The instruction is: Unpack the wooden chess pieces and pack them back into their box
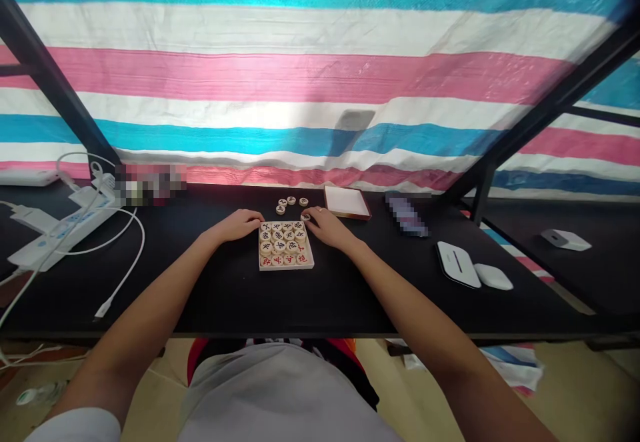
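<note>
A shallow white box (pixel 286 268) on the black desk holds rows of round xiangqi pieces, with black characters in the upper rows and red ones lower down. My left hand (pixel 239 225) lies at the box's upper left corner, fingers extended, fingertips against its edge. Just beyond the upper right corner, my right hand (pixel 327 227) has its fingers closed on a xiangqi piece (pixel 305 217), partly covered by them. Several loose pieces, among them one xiangqi piece (pixel 291 200), lie on the desk behind the box.
Behind the right hand sits an open box lid (pixel 347 201). A blurred phone-like object (pixel 407 215), a white flat device (pixel 457 264) and a small white case (pixel 493 276) are on the right. At left are a power strip (pixel 67 225) and a white cable (pixel 123 282). Striped sheeting (pixel 280 75) hangs behind.
</note>
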Motion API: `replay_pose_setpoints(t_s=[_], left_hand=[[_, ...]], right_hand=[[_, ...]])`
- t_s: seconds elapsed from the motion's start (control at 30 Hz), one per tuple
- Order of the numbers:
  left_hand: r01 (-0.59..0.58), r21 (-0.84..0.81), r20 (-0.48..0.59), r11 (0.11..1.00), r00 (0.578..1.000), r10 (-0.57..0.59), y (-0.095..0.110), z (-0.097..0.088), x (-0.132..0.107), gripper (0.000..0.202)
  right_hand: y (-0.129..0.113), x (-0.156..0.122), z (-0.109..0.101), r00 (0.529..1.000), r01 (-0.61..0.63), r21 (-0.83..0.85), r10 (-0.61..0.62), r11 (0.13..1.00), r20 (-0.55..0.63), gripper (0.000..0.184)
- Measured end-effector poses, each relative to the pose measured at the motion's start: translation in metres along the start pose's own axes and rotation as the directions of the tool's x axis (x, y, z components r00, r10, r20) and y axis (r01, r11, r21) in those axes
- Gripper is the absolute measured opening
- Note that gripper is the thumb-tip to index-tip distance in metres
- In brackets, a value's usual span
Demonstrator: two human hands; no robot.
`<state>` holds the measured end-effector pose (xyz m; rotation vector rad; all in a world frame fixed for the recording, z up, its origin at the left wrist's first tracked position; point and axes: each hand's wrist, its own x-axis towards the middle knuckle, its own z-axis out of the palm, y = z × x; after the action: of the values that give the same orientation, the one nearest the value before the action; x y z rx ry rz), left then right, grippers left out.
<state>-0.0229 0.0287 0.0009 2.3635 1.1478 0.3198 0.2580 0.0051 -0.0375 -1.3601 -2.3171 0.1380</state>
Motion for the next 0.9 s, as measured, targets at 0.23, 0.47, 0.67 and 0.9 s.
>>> replay_pose_setpoints(t_s=[0.23,0.47,0.67,0.9], left_hand=[[-0.002,-0.018,0.030,1.000,1.000,0.002,-0.001,-0.001,-0.001,0.034],[-0.021,-0.031,0.064,0.999,0.998,0.023,0.000,-0.003,-0.002,0.037],[-0.023,-0.029,0.056,0.999,0.998,0.025,0.000,-0.002,-0.002,0.037],[-0.004,-0.015,0.020,1.000,1.000,0.004,-0.001,0.001,0.000,0.035]], right_hand=[[0.001,0.000,0.001,1.000,-0.010,0.000,0.010,1.000,0.009,0.025],[-0.001,0.001,-0.001,1.000,-0.014,-0.005,0.014,1.000,0.026,0.026],[-0.005,0.000,-0.005,1.000,-0.013,0.013,0.013,1.000,0.023,0.024],[-0.009,-0.001,-0.014,0.995,-0.037,0.121,0.047,0.992,-0.084,0.023]])
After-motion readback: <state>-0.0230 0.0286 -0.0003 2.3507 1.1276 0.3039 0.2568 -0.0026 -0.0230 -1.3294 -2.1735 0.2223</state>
